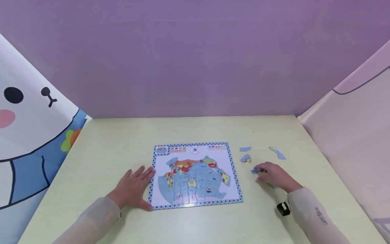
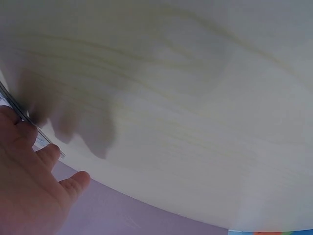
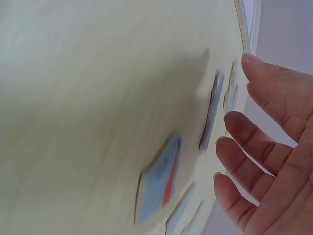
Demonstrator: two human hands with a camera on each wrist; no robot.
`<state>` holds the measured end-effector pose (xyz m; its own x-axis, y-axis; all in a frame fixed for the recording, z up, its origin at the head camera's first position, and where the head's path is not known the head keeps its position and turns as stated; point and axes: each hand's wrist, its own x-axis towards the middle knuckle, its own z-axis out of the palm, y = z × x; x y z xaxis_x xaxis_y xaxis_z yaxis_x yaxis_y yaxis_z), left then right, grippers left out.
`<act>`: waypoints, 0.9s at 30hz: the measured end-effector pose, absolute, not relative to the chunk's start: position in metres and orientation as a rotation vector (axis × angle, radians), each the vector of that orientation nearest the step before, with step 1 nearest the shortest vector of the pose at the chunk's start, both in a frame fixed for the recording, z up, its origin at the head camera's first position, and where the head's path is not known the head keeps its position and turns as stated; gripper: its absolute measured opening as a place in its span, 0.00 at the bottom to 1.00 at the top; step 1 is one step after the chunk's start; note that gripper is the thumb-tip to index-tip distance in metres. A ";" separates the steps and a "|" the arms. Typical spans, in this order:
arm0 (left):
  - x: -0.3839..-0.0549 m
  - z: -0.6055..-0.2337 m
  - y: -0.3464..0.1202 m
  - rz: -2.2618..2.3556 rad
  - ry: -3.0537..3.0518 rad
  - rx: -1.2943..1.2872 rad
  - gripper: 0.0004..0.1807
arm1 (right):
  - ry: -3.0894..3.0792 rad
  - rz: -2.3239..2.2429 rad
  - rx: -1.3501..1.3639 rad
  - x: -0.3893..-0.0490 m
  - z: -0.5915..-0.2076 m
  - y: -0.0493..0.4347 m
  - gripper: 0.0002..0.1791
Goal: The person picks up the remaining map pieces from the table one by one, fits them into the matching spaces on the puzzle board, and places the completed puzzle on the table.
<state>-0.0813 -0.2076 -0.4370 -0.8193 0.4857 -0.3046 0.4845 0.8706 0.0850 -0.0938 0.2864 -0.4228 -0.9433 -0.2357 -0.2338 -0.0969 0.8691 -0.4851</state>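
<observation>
A world map jigsaw board with a blue dotted border lies flat on the table, its map partly filled with fitted pieces. My left hand rests at the board's left edge with fingers spread, fingertips touching the border; the left wrist view shows this hand at the edge too. To the right of the board, my right hand hovers over loose pieces, fingers loosely bent. A blue piece lies by its fingertips. In the right wrist view nothing shows between the fingers of this hand, and a blue piece with a red stripe lies below.
Between board and right hand lie a small blue piece and a multicoloured piece. Farther right is a long curved piece. Another blue piece is partly hidden under the right hand. A purple wall closes off the back.
</observation>
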 end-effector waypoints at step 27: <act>-0.080 -0.439 -0.209 0.050 2.714 0.693 0.66 | 2.731 -0.696 -0.234 -0.075 -0.418 0.339 0.18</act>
<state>-0.0802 -0.2090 -0.4390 -0.8239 0.4712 -0.3149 0.4593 0.8806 0.1162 -0.0751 0.3392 -0.4183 -0.9379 -0.2318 -0.2581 -0.0799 0.8683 -0.4895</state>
